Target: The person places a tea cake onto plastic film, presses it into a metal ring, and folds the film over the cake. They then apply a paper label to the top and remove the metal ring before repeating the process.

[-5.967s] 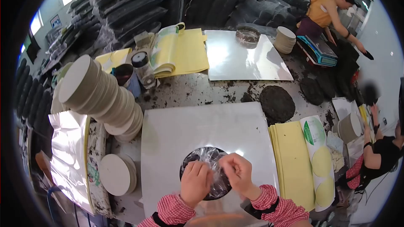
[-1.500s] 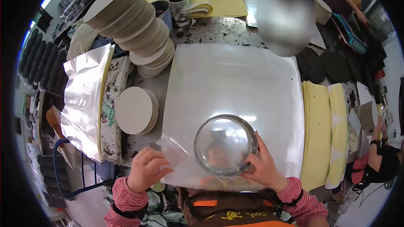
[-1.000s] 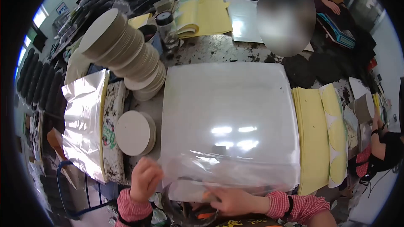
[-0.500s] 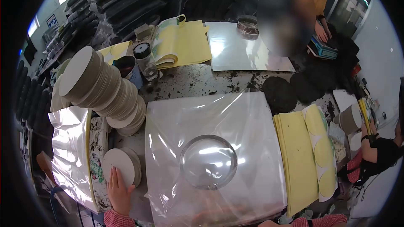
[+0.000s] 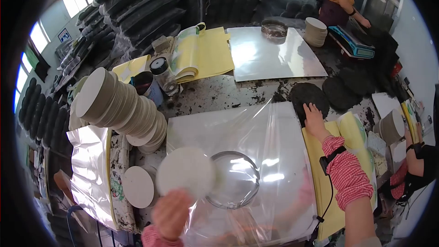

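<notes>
My left hand (image 5: 171,214), smeared by motion, grips the lower edge of a round grey cardboard disc (image 5: 185,172). The disc hangs over the left part of the clear plastic film (image 5: 279,146) and beside a metal ring (image 5: 252,192) that shows under the film. Over at the right, my right hand (image 5: 315,121) rests its spread fingers on the near edge of a black, rough round pad (image 5: 308,97). More black pads (image 5: 339,92) lie just beyond it. A short pile of cardboard discs (image 5: 138,187) sits left of the film.
A tall leaning stack of discs (image 5: 119,103) stands at the left. Yellow sticker sheets (image 5: 315,169) lie under my right forearm. At the back are a jar (image 5: 165,81), a silver sheet (image 5: 274,61) and another ring (image 5: 274,32). A co-worker (image 5: 338,0) stands at a scale (image 5: 352,41).
My left hand has lifted a cardboard disc off the short pile and carried it right. My right hand has come up from the bottom edge to the black pad.
</notes>
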Available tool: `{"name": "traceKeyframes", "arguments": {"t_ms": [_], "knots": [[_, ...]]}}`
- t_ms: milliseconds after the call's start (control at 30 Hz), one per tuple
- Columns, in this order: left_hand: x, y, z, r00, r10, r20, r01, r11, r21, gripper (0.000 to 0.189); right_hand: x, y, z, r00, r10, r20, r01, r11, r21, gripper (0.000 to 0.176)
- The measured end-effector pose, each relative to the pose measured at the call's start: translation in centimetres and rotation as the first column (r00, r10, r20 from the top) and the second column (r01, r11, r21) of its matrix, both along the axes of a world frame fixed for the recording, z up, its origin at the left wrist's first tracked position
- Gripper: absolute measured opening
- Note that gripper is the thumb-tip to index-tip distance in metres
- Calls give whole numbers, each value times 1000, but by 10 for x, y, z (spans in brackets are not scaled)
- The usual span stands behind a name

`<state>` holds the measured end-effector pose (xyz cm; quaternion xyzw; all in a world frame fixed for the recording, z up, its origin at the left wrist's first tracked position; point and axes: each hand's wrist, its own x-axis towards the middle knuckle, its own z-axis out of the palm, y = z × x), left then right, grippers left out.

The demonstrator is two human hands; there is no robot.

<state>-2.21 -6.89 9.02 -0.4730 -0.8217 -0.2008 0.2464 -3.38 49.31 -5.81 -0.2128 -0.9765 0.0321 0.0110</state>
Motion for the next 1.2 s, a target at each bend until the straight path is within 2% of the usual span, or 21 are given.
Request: {"name": "traceKeyframes", "arguments": {"t_ms": [67, 100, 167, 200, 267, 433, 533, 600, 667, 700, 733, 767, 800, 833, 867, 933, 1000, 1033, 1067, 1133, 1200], "knots": [[3, 50, -12, 965, -258, 53, 263, 958, -118, 29, 5, 9, 4, 997, 18, -76, -20, 999, -30, 74], [3, 53, -31, 967, -250, 43, 254, 961, -115, 29, 8, 14, 5, 956, 35, -291, -56, 996, -65, 73], [11, 57, -57, 804, -192, 563, 314, 941, -127, 42, 15, 6, 23, 824, 31, -566, -127, 983, -132, 70], [6, 62, -57, 800, -187, 570, 313, 941, -130, 42, 19, -4, 38, 828, 29, -560, -128, 982, -139, 70], [-10, 97, -26, 947, -142, 289, 267, 848, -458, 61, 23, -23, 61, 773, 73, -630, -244, 951, -188, 69], [-30, 124, -108, 900, -61, 432, 322, 760, -565, 75, 30, -103, 111, 773, 99, -626, -336, 901, -273, 68], [-27, 125, -116, 892, -40, 450, 326, 747, -580, 77, 43, -148, 138, 697, 380, -608, -520, 851, -65, 68], [-33, 126, -111, 822, -1, 569, 376, 751, -542, 71, 52, -173, 144, 612, 544, -573, -603, 791, 107, 62], [-45, 113, -106, 822, 62, 567, 385, 674, -631, 70, 70, -205, 142, 515, 664, -541, -677, 703, 218, 54], [-57, 86, -124, 420, -81, 904, 277, 960, -42, 70, 81, -221, 136, 480, 711, -514, -732, 647, 213, 54], [-67, 73, -133, 12, -450, 893, -156, 881, 446, 71, 92, -236, 129, 444, 753, -485, -780, 591, 203, 53], [-62, 73, -99, -13, -678, 735, -352, 691, 631, 68, 101, -248, 120, 437, 767, -470, -814, 560, 157, 53], [-51, 69, -58, 5, -850, 526, -539, 441, 718, 66, 110, -261, 111, 436, 777, -455, -842, 530, 98, 52], [-42, 64, -50, 154, -694, 703, -500, 559, 661, 63, 119, -273, 101, 453, 767, -454, -835, 543, 85, 52], [-46, 53, -65, 335, -399, 853, -298, 814, 498, 54, 123, -283, 93, 481, 792, -377, -851, 525, 16, 51], [-30, 58, -74, 723, -27, 690, -158, 966, 203, 51, 111, -287, 95, 476, 827, -298, -869, 494, -17, 50], [-35, 60, -75, 720, -50, 692, -187, 946, 263, 51, 101, -282, 104, 585, 655, -478, -808, 524, -270, 43], [-32, 63, -72, 685, -35, 728, -226, 939, 258, 50, 86, -288, 116, 601, 563, -568, -778, 574, -255, 36], [-28, 64, -71, 644, -21, 765, -264, 932, 248, 50, 70, -287, 118, 552, 655, -517, -805, 581, -124, 21], [-27, 72, -72, 700, 0, 714, -243, 940, 239, 49, 46, -308, 97, 694, 691, -203, -706, 709, 1, 11], [-25, 76, -64, 681, 80, 727, -325, 924, 202, 51, 45, -309, 82, 694, 675, -250, -692, 721, 24, 9]]}}
